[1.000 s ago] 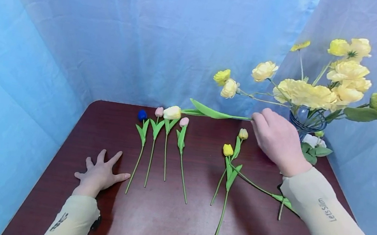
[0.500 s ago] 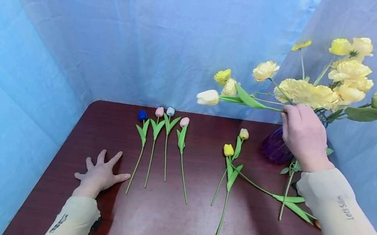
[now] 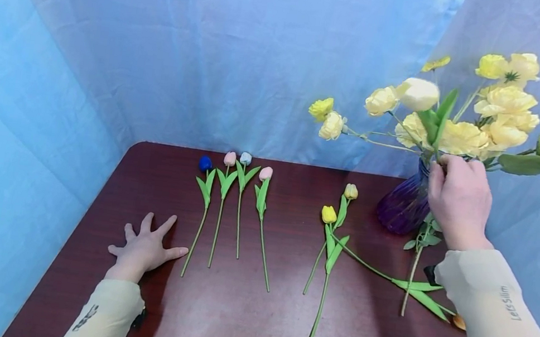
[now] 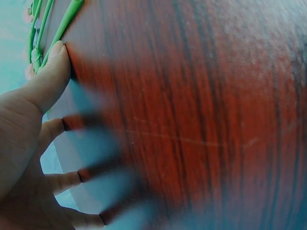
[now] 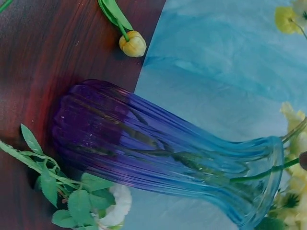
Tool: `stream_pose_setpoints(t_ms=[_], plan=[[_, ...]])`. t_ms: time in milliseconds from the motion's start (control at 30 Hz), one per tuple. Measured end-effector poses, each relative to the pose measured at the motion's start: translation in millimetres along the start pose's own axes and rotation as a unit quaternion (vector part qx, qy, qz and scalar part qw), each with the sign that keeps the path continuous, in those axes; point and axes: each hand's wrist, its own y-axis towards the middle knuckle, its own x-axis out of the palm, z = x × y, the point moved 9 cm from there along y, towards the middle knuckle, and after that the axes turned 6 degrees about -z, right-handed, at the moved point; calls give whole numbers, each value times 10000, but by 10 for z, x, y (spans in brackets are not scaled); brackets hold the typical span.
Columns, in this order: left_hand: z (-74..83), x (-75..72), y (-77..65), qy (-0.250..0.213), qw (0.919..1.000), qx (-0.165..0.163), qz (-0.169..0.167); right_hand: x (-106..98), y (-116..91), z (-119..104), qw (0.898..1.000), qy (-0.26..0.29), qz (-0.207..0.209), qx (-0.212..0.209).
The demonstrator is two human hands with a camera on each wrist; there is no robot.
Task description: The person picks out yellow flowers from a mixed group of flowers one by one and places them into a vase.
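Note:
My right hand (image 3: 460, 200) pinches the stem of a white tulip (image 3: 418, 94) at the mouth of a ribbed glass vase (image 3: 402, 201), purple below and blue above. In the right wrist view the tulip's green stem (image 5: 264, 173) reaches inside the neck of the vase (image 5: 158, 143), beside other stems. Yellow and cream flowers (image 3: 503, 101) fan out from the vase. My left hand (image 3: 142, 251) lies on the table with fingers spread, its thumb at the lower stem of a blue tulip (image 3: 205, 164).
Pink tulips (image 3: 229, 159) and a pale blue tulip (image 3: 245, 159) lie beside the blue one. Yellow tulips (image 3: 329, 215) lie right of centre. An orange tulip (image 3: 458, 321) and a leafy white-flowered stem (image 5: 76, 191) lie near the vase. Blue cloth (image 3: 262, 66) hangs behind the table (image 3: 221, 320).
My right hand has carried the white tulip rightward to the vase. The tulip has turned from lying level to bloom up, with its stem end now in the vase. My left hand stays put.

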Motion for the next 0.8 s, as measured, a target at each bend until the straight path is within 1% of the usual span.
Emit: stream_pose_setpoints(t_ms=[100, 267, 367, 433, 567, 667, 800], plan=[[0, -3, 4, 8, 10000, -2, 2, -4, -3, 78, 9999, 73, 76, 107], [11, -8, 13, 23, 10000, 8, 22, -43, -23, 146, 9989, 4, 461, 83], [9, -8, 18, 39, 10000, 10, 25, -51, -52, 209, 9982, -18, 518, 286], [3, -7, 21, 49, 10000, 9, 34, -40, -69, 256, 9979, -3, 415, 489], [-5, -2, 23, 41, 10000, 18, 46, 22, -112, 377, 9937, 114, 42, 1116], [-7, 4, 18, 25, 10000, 23, 39, 75, -147, 481, 9857, 297, -188, 1649], [-4, 10, 6, -5, 10000, 33, 50, 125, -183, 602, 9738, 594, -322, 2169]])
